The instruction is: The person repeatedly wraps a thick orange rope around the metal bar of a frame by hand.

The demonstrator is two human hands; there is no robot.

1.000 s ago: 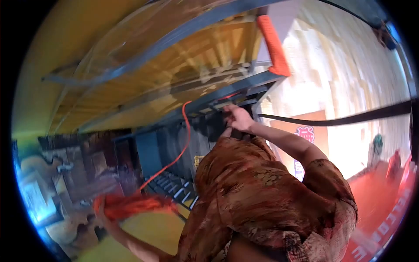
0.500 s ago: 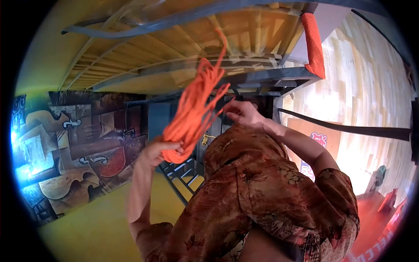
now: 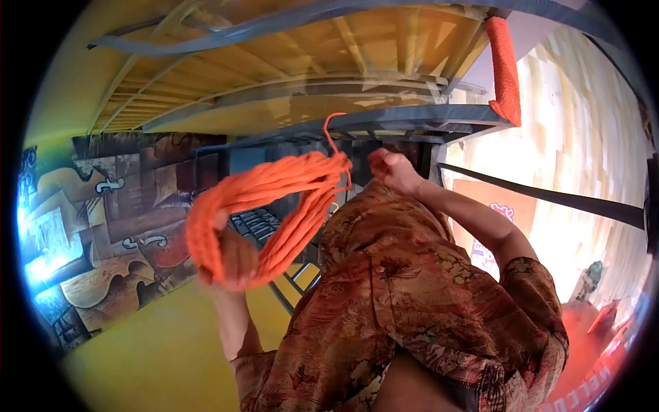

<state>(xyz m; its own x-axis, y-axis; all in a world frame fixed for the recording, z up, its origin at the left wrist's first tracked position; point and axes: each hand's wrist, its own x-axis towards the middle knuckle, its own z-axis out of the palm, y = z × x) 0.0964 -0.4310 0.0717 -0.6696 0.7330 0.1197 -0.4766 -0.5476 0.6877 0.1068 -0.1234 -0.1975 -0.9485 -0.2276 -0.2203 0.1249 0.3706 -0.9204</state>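
A coil of thick orange rope (image 3: 271,182) hangs in a wide loop in front of me. My left hand (image 3: 237,255) is closed around its lower left side, with the fingers partly hidden by the strands. At the loop's right end a loose tail of the rope sticks up, and short strands dangle. My right hand (image 3: 399,173) is just right of that end, apart from it. Its fingers are loosely bent and slightly blurred, the thumb stands off them, and no rope shows in them.
A grey metal frame with slats (image 3: 274,51) spans the top. Orange rope wraps its corner post (image 3: 504,69). A dark strap or bar (image 3: 549,197) crosses at right. A painted wall (image 3: 123,206) is at left, yellow floor (image 3: 158,343) below it, and a dark ladder-like rack (image 3: 257,226) behind the coil.
The rope bundle has swung down and left and opened from a bunched hank into a wide loop. My right hand has moved slightly right, away from the strands.
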